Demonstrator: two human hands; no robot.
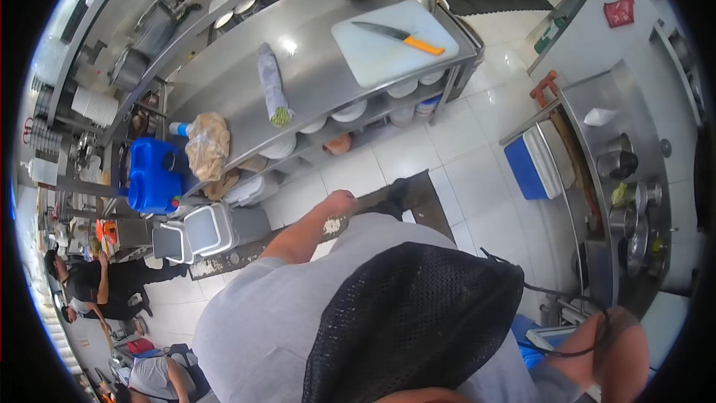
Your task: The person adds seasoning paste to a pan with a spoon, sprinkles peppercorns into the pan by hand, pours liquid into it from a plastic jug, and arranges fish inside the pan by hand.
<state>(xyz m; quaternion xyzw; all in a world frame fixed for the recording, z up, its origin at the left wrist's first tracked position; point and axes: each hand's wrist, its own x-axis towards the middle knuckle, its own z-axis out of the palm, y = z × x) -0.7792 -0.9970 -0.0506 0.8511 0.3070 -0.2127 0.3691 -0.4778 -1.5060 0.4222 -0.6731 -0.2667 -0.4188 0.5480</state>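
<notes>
My left hand (341,203) hangs low in front of my grey shirt, over the floor between me and the steel counter (224,82). Its fingers look curled in, and nothing shows in them. My right arm (589,354) is bent out at the lower right, blurred, with the hand out of sight. On the counter lies a white cutting board (369,60) with an orange-handled knife (409,39) across it. Left of the board is a wrapped bundle (271,82) with green stalks at one end. A plastic bag (208,145) of something brown sits at the counter's left end.
A blue jug (153,175) and grey-white bins (212,231) stand at left. Dishes (350,110) fill the shelf below the counter. A dark mat (429,209) lies by my feet. At right are a blue-and-white cooler (528,164) and pots (617,160). Other people (93,280) are at lower left.
</notes>
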